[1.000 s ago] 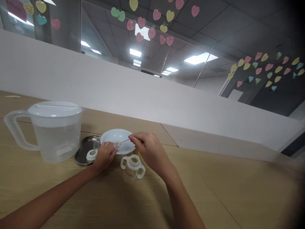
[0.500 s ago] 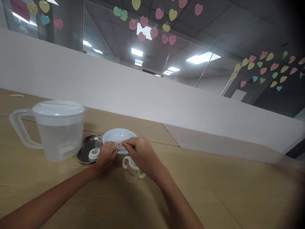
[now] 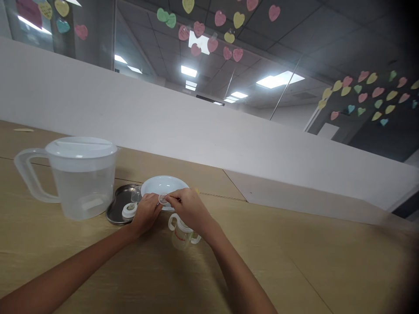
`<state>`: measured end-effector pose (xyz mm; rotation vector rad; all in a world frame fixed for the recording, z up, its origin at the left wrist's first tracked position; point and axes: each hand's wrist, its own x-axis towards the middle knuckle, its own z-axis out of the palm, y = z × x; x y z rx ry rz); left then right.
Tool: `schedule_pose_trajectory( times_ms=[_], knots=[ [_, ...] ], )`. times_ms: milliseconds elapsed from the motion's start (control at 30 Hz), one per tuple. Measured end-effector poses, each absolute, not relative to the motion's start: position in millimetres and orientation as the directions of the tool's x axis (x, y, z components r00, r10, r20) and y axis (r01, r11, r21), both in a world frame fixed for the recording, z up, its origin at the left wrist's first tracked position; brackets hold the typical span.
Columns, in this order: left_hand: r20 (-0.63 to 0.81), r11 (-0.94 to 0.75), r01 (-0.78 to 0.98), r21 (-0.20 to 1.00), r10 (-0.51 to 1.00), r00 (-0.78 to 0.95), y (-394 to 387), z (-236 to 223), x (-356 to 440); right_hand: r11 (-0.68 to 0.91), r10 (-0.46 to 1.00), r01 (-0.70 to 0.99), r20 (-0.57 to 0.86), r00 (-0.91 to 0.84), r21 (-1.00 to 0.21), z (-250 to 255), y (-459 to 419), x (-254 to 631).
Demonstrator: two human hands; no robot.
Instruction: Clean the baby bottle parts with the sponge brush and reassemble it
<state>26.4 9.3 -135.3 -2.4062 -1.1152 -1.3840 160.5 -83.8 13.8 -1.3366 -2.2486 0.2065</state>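
My left hand pinches a small round clear plastic piece with a white rim, perhaps a bottle valve, above a white plate. My right hand meets that piece from the right, its fingertips shut against its edge. A thin wire is hidden at this moment. Below my right wrist stands a small handled feeding bottle without a top. To the left, a steel kidney dish holds a white screw collar and a clear teat-like piece.
A large translucent plastic pitcher with a white lid stands left of the dish. Everything rests on a light wooden table. A white partition runs along its far side, and paper hearts hang beyond it.
My right hand has moved left, closing on the round piece, and the thin wire seen earlier no longer shows. The view has tilted slightly. My left hand keeps its hold.
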Motion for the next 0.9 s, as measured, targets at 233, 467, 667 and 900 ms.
schedule_pose_trajectory(
  times_ms=[233,467,667,900],
  knots=[
    [0.788,-0.711,0.664,0.232,0.537,0.3,9.8,-137.2,26.1,0.488,0.862,0.815,0.322,-0.392,-0.314,4.2,-77.1,155.2],
    [0.792,-0.719,0.652,0.24,0.534,0.296,8.5,-134.9,25.8,0.49,0.86,0.828,0.306,-0.408,-0.273,-2.6,-71.3,154.8],
    [0.799,-0.751,0.61,0.254,0.518,0.305,8.9,-136.7,25.3,0.46,0.864,0.877,0.298,-0.406,-0.14,-12.8,-67.0,150.0],
    [0.831,-0.788,0.569,0.235,0.467,0.303,12.5,-144.9,25.2,0.484,0.822,0.875,0.342,-0.456,0.002,-11.2,-74.3,149.2]
  ],
)
